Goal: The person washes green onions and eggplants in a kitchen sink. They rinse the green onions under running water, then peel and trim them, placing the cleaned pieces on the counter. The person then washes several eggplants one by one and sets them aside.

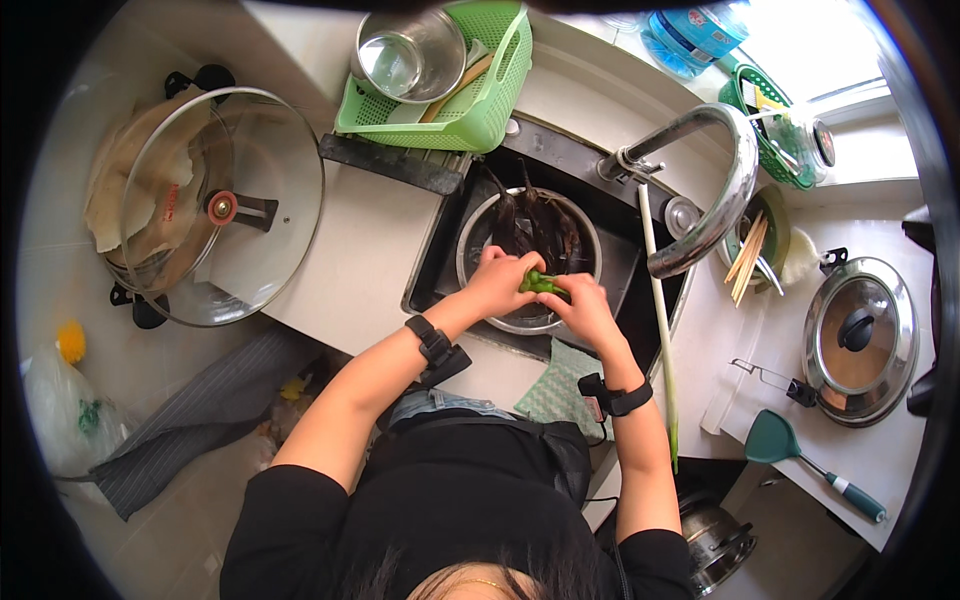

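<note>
My left hand (pixel 504 283) and my right hand (pixel 579 306) meet over the near part of a round metal basin (pixel 465 247). Between them they grip a green pepper (pixel 538 283), the left on its body and the right at its other end. Fingers cover part of the pepper. Long dark eggplants (pixel 534 217) lie in the basin, their stems pointing to the far rim. The basin stands in a black sink (pixel 622 259). Below my right wrist a green and white cloth (pixel 551 386) hangs over the sink's front edge.
A curved faucet (pixel 739 180) arches over the sink's right side. A long scallion (pixel 660 315) lies along that edge. Behind stands a green plastic basket (pixel 480 127) with a metal pot (pixel 439 60). A glass lid (pixel 285 262) is left; a lidded pan (pixel 862 382) and green spatula (pixel 776 439) are right.
</note>
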### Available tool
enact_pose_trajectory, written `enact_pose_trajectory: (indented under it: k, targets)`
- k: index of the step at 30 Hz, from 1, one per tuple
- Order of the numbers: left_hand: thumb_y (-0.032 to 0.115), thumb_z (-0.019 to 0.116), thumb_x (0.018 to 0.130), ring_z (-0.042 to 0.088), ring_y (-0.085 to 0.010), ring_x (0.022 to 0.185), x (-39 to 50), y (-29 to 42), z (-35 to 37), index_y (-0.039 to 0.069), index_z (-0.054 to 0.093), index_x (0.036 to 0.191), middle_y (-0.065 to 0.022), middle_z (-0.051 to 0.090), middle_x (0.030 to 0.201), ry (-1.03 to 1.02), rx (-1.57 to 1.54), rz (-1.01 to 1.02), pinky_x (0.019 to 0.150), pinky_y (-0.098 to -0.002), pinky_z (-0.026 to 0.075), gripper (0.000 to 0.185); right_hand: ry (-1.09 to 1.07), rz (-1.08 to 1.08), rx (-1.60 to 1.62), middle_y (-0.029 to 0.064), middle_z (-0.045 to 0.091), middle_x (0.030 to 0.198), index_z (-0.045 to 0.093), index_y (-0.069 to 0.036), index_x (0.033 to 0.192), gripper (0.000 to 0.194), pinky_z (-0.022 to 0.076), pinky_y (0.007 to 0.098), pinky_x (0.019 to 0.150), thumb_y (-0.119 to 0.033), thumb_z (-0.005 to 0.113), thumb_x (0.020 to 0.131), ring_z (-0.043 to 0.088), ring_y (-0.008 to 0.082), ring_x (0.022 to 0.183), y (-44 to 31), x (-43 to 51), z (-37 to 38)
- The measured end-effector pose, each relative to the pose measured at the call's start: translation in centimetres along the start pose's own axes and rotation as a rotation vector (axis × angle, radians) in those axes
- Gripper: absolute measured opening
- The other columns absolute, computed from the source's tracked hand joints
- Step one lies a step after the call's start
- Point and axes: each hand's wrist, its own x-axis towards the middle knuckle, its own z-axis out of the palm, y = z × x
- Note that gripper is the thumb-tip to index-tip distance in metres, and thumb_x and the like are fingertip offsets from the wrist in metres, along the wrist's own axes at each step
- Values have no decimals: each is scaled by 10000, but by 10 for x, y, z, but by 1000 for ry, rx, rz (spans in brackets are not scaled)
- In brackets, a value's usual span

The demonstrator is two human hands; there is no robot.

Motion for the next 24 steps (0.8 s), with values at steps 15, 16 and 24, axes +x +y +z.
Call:
enact_pose_trajectory:
  k: [15,16,24]
  targets:
    - [200,700,744,528,-111,672,-24,11,-20,39,554,908,-39,576,733,-91,-442,-167,615,-257,424,273,263,-282,-219,31,574,718,641,-71,751,94,399,369,753,-146,666,701,541,222,778,-19,-27,-22]
    - [175,668,776,522,-85,680,-25,9,-22,41,557,899,-20,573,731,-100,-545,-244,608,-242,420,214,254,-267,-228,30,581,725,647,-68,767,101,398,367,761,-135,670,694,545,215,787,-18,-29,-22]
    - [188,754,653,491,-201,866,-32,17,-14,72,615,948,-54,566,849,88,-188,18,728,-286,438,346,219,-387,-253,18,597,753,668,-76,817,160,405,368,771,-113,685,662,548,202,800,-12,-39,-27]
